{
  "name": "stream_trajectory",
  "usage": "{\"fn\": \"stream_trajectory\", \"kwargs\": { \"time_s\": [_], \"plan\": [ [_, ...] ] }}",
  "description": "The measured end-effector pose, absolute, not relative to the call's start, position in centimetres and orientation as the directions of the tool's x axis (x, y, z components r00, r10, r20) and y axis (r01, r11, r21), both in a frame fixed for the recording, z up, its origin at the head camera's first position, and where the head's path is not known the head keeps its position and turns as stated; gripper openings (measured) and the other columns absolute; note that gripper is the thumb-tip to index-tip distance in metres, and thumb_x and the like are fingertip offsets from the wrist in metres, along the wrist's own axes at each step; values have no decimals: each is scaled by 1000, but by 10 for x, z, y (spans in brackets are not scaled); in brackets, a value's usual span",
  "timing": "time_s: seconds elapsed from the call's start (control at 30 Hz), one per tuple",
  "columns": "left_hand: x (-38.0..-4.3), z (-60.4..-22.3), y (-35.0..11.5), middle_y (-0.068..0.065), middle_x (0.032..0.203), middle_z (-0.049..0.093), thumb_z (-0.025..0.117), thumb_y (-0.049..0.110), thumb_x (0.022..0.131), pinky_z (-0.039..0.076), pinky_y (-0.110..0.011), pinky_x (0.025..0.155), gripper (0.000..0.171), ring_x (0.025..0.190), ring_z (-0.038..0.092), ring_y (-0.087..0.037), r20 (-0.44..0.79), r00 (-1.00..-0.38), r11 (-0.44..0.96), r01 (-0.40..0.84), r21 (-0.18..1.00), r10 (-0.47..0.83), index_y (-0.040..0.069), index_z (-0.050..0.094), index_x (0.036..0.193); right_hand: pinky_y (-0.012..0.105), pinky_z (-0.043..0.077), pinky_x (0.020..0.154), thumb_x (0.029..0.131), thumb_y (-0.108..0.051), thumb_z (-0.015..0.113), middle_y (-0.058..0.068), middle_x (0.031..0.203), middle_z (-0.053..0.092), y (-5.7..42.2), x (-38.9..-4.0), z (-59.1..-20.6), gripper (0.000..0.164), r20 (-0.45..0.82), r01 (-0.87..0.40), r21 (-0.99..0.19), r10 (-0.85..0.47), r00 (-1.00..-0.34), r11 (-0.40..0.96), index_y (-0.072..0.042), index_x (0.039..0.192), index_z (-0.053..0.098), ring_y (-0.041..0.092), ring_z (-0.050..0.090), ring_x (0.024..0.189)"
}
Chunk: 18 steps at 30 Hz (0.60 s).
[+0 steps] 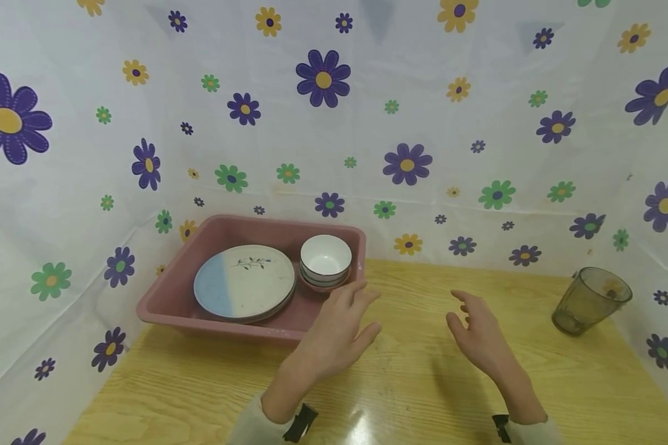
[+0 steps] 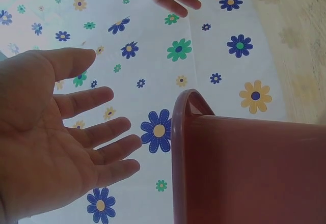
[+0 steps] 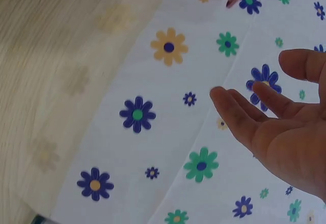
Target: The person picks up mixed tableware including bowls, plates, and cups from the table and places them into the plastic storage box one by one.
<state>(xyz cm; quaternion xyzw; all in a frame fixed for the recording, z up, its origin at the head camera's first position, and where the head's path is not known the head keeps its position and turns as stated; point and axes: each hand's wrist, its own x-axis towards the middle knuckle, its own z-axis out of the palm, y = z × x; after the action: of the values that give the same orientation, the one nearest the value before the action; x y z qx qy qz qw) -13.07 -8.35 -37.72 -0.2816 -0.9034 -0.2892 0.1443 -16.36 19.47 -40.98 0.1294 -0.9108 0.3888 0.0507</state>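
My left hand (image 1: 336, 330) is in the air by the near right corner of a pink plastic basin (image 1: 222, 327), fingers spread and nothing held. In the left wrist view its palm faces the basin wall (image 2: 244, 168). Stacked plates lie in the basin, the top plate (image 1: 256, 281) cream and light blue with a sprig drawn on it. Beside them stands a stack of bowls, a white bowl (image 1: 325, 256) uppermost. My right hand (image 1: 481, 337) hovers over the table to the right, fingers loosely bent, holding nothing.
A smoky clear glass cup (image 1: 590, 300) with a handle stands at the right of the wooden table (image 1: 401, 395). A white cloth (image 1: 367, 136) with printed flowers hangs behind and on both sides.
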Motion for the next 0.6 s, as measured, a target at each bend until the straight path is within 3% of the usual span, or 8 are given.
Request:
{"fn": "stream_trajectory", "kwargs": {
  "time_s": [0.17, 0.3, 0.47, 0.6],
  "plan": [
    [-131, -378, -82, -24, 142, 45, 65, 21, 95, 38, -58, 108, 45, 133, 42, -42, 427, -795, 669, 599, 440, 432, 6, 52, 136, 67, 37, 100, 102, -14, 47, 35, 146, 35, 221, -166, -403, 51, 239, -243, -682, -104, -965, 690, 8, 147, 35, 55, 37, 130],
    [-131, -377, -81, -23, 145, 44, 65, 22, 96, 36, -58, 109, 45, 134, 41, -40, 416, -797, 662, 599, 450, 439, 6, 52, 136, 69, 30, 103, 98, -10, 47, 37, 142, 39, 243, -167, -398, 50, 337, -208, -708, 64, -939, 675, 10, 143, 39, 55, 33, 131],
    [-130, -377, -80, -24, 145, 43, 64, 21, 96, 36, -58, 109, 46, 135, 40, -40, 409, -796, 652, 603, 460, 447, 6, 52, 137, 50, 32, 98, 87, 0, 50, 26, 123, 47, 269, -171, -401, 47, 475, -164, -772, 386, -791, 614, 10, 133, 51, 39, 38, 118],
    [-130, -377, -80, -24, 145, 44, 65, 21, 95, 36, -58, 109, 46, 134, 41, -41, 413, -789, 651, 611, 450, 455, 6, 53, 137, 38, 29, 105, 85, -2, 50, 4, 130, 40, 292, -175, -404, 50, 391, -95, -884, 613, -687, 458, -2, 135, 49, 27, 34, 125]
  ]
}}
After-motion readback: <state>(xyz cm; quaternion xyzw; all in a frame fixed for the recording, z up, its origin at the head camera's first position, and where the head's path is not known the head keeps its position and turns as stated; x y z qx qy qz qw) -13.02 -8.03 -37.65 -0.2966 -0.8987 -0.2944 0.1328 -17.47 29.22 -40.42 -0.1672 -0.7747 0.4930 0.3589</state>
